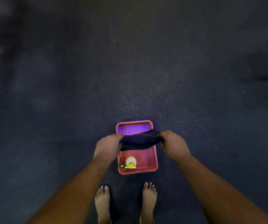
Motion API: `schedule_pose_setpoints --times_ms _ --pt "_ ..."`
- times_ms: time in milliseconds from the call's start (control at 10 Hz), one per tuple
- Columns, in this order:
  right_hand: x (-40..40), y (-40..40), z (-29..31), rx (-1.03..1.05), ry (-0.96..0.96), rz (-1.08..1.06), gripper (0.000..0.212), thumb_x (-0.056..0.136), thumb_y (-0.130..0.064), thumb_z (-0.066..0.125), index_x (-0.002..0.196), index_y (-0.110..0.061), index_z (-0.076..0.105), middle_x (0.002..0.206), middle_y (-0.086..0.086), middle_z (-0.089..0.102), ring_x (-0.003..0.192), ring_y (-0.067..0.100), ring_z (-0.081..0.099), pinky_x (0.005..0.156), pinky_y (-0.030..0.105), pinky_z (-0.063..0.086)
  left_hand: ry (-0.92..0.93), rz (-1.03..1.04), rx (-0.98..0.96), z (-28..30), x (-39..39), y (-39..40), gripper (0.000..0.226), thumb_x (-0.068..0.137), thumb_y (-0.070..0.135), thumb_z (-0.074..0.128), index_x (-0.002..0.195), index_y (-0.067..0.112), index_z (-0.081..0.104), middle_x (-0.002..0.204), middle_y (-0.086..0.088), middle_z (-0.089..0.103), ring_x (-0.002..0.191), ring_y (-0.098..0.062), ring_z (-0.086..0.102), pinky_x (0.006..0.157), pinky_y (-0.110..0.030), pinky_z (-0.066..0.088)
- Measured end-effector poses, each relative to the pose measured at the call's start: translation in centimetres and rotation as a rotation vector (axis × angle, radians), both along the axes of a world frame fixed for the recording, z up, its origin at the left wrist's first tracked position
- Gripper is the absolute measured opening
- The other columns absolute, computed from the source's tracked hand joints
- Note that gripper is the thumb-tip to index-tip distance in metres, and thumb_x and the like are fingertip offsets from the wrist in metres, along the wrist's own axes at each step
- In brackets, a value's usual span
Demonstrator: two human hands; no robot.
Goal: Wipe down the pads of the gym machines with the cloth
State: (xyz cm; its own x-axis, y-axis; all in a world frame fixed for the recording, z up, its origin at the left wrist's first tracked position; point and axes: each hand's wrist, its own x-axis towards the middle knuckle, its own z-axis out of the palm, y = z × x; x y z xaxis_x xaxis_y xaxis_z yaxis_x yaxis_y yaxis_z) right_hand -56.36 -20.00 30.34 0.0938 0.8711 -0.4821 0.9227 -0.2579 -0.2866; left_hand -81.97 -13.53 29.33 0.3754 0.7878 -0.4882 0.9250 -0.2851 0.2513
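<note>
1. Dark cloth [140, 141] is stretched between both hands, bunched into a thick band, hanging over the middle of a pink tub [152, 168]; whether it touches the tub I cannot tell.
2. Left hand [108, 147] grips one end with fingers curled round the fabric; right hand [173, 145] grips the other end the same way, knuckles up; neither has a free finger showing.
3. Pink tub sits on the floor just ahead of two bare feet [103, 202]; its far end glints as if holding liquid, though the glare makes that uncertain; a pale round object with a yellow-and-green piece [130, 163] lies in its near end, too small to identify.
4. Speckled dark floor [130, 70] fills the rest of the head view; no gym machine or pad is in sight.
5. Judging progress: the hold looks like wringing or readying the cloth over the tub, so this is preparation or a rinse between machines; how many pads are wiped cannot be read from this; carrying the cloth to a pad and wiping remains.
</note>
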Motion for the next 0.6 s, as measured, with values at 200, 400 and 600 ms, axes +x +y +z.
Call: schedule_pose_setpoints --times_ms 200,400,600 --pt "0.2 2.5 -18.1 0.086 0.078 -0.109 0.019 0.092 -0.012 0.061 0.11 -0.017 0.066 0.115 0.005 0.058 0.095 0.031 0.064 0.074 0.044 0.054 -0.011 0.003 0.079 -17.6 -0.2 2.2 0.048 0.1 0.017 0.055 0.147 0.028 0.053 0.145 0.002 0.06 0.126 -0.024 0.061 0.11 -0.038 0.045" --pt "-1.6 -2.1 -28.2 0.016 0.156 -0.171 0.033 0.095 -0.016 0.064 0.128 -0.017 0.066 0.134 0.004 0.058 0.114 0.028 0.063 0.095 0.038 0.051 0.014 0.012 -0.174 -27.8 -2.2 -1.1 0.061 0.102 0.031 0.053 0.158 0.023 0.032 0.163 -0.001 0.037 0.151 -0.018 0.033 0.124 -0.036 0.023" --pt "-3.0 0.3 -22.8 0.201 0.591 -0.776 0.048 0.095 -0.038 0.067 0.138 -0.017 0.061 0.138 0.003 0.062 0.127 0.019 0.058 0.113 0.04 0.044 -0.49 0.605 -0.345 -20.1 0.0 0.9 0.086 0.084 0.062 0.069 0.155 0.023 0.042 0.153 -0.001 0.05 0.141 -0.018 0.047 0.114 -0.028 0.036"
